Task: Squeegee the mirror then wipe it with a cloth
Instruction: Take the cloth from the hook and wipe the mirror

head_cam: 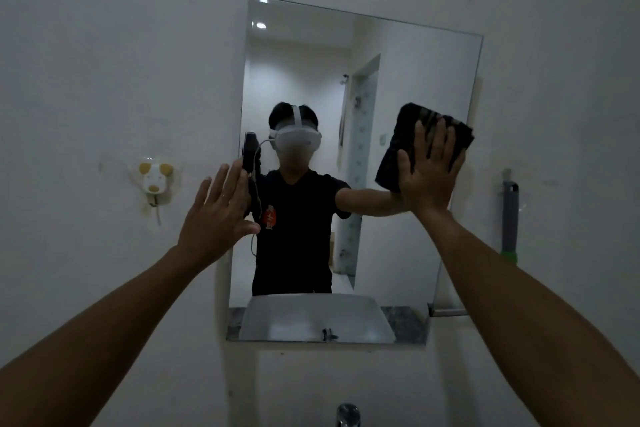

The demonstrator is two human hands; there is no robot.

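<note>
A frameless rectangular mirror (398, 80) hangs on the white wall in front of me. My right hand (429, 177) lies flat, fingers spread, and presses a folded dark cloth (408, 135) against the glass near the mirror's right edge, at mid height. My left hand (214, 215) is open with nothing in it, palm forward at the mirror's left edge. A grey squeegee (509, 218) with a green end hangs on the wall to the right of the mirror, apart from both hands.
A dog-shaped holder (154, 180) is stuck to the wall left of the mirror. A chrome tap (348, 414) shows at the bottom edge, below the mirror. A small metal bracket (446, 310) sticks out at the mirror's lower right corner.
</note>
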